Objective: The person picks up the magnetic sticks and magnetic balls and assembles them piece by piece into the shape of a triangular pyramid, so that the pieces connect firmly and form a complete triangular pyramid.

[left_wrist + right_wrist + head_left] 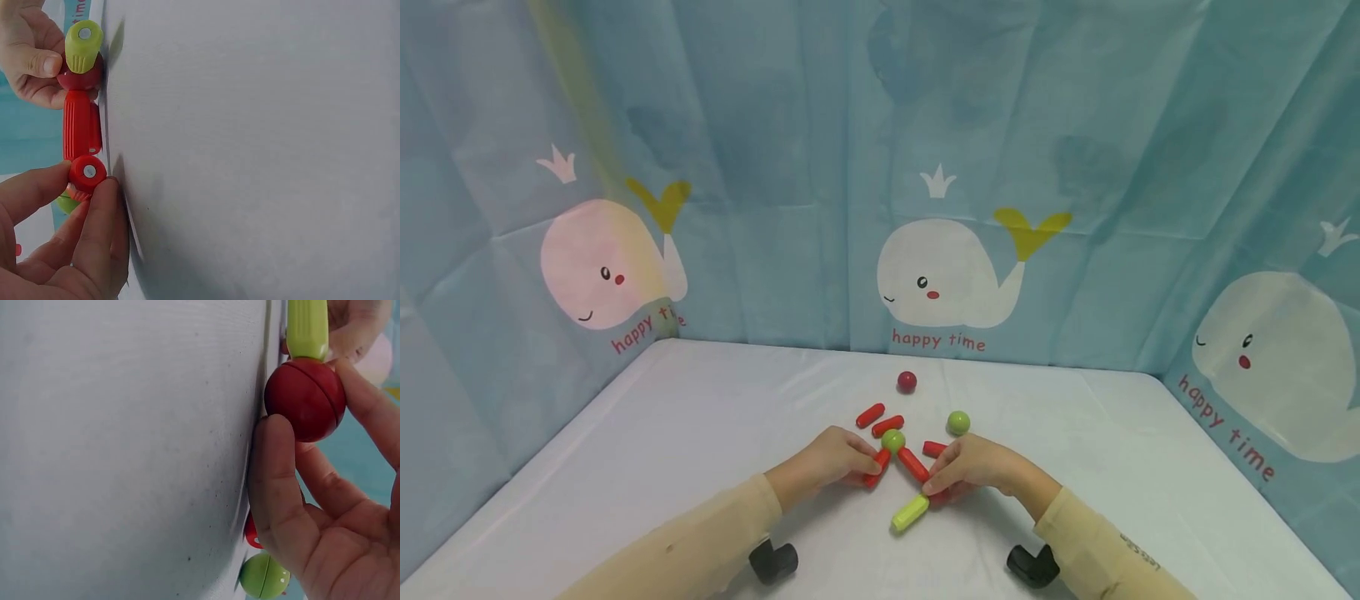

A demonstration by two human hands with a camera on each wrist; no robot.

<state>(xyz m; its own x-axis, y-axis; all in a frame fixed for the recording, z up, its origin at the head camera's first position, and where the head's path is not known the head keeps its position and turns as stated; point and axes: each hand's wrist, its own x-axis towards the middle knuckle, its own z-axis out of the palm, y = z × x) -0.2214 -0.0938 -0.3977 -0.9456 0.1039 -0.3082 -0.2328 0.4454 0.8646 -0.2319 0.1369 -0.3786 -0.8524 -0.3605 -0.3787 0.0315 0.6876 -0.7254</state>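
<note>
My left hand [835, 457] pinches a red magnetic rod [88, 174] between thumb and fingers; a metal disc shows in its near end. The rod's far end meets a green ball [892, 441]. From that ball a second red rod [913, 465] runs toward my right hand [973, 465]. There the right thumb and fingertips grip a dark red ball [304, 400] with a seam round it. A yellow-green rod [910, 513] sticks out from this ball toward the near side, its metal-tipped end free. In the head view, the fingers cover most of the dark red ball.
Beyond the hands lie two loose red rods [870, 415] and another red rod [934, 449] by the right hand. A red ball [907, 382] and a green ball [958, 422] sit farther back. A blue whale-print curtain [820, 275] borders the white table [737, 392].
</note>
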